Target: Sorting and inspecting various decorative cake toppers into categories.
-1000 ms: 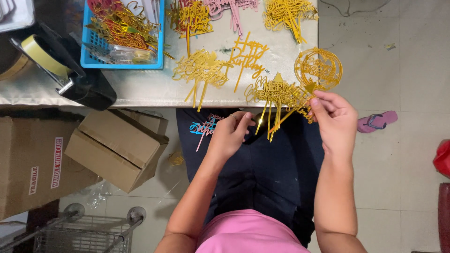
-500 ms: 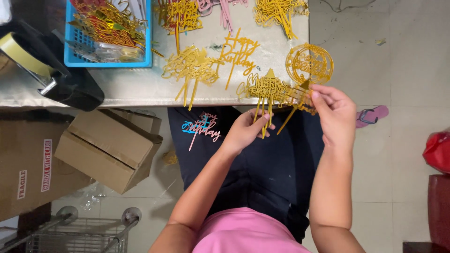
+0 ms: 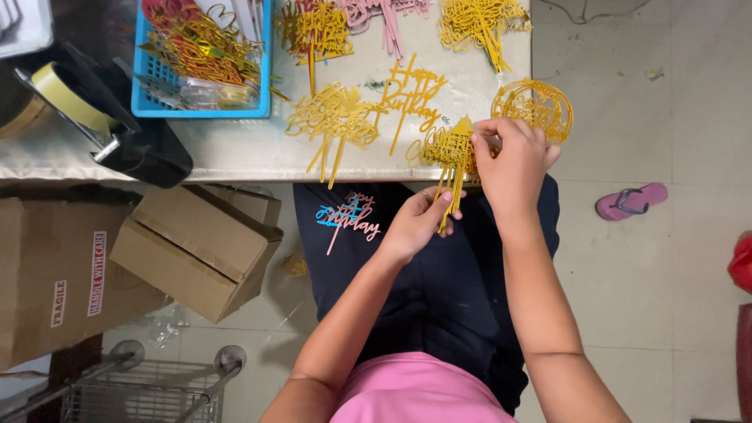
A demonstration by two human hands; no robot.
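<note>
Left hand: the left hand (image 3: 415, 223) is raised over the lap, its grip pinched on the lower stakes of a bunch of gold cake toppers (image 3: 450, 153).
Right hand: the right hand (image 3: 513, 160) sits at the top of the same bunch, fingers curled over its upper edge; the grip looks closed on the topmost pieces, though the fingertips are partly hidden behind the bunch.
Bunch of gold cake toppers: held upright between both hands, at the near edge of the surface (image 3: 251, 149), stakes pointing down toward the lap.
Round gold topper (image 3: 536, 106): lies at the right corner of the surface, just behind the right hand and partly overhanging the edge.
Gold script topper (image 3: 411, 98): flat on the surface, just left of the held bunch.
Loose gold pile (image 3: 337, 117): further left on the surface, stakes reaching past the near edge.
Far gold pile (image 3: 478, 23): at the back of the surface, well apart from the hands.
Blue basket (image 3: 204, 110): at the back left, filled with mixed coloured toppers.
Tape dispenser (image 3: 102, 125): black, at the left end of the surface, with a roll of yellowish tape.
Blue and pink topper (image 3: 348, 215): rests on the person's dark lap, near the left hand.
Cardboard boxes (image 3: 196, 247): on the floor under the surface, to the left.
Pink sandal (image 3: 630, 200): on the tiled floor to the right.
</note>
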